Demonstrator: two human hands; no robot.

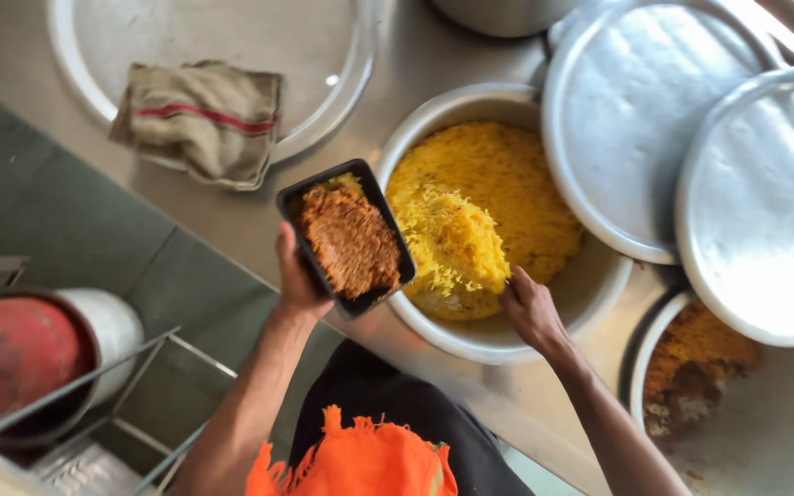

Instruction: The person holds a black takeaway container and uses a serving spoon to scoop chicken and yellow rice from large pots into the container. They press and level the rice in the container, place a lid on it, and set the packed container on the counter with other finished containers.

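The left hand [298, 280] grips a black tray [345, 237] of brown curry at the pot [470, 342] rim; the right hand [530, 308], fingers clenched on a hidden scoop, lifts yellow rice [452, 241]. Best keep the tray level and close.

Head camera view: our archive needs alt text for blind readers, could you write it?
Seen from above, a left hand holds a black rectangular tray of brown curry beside a large round metal pot of yellow rice, while the right hand lifts a heaped scoop of rice. Round metal lids lie alongside.
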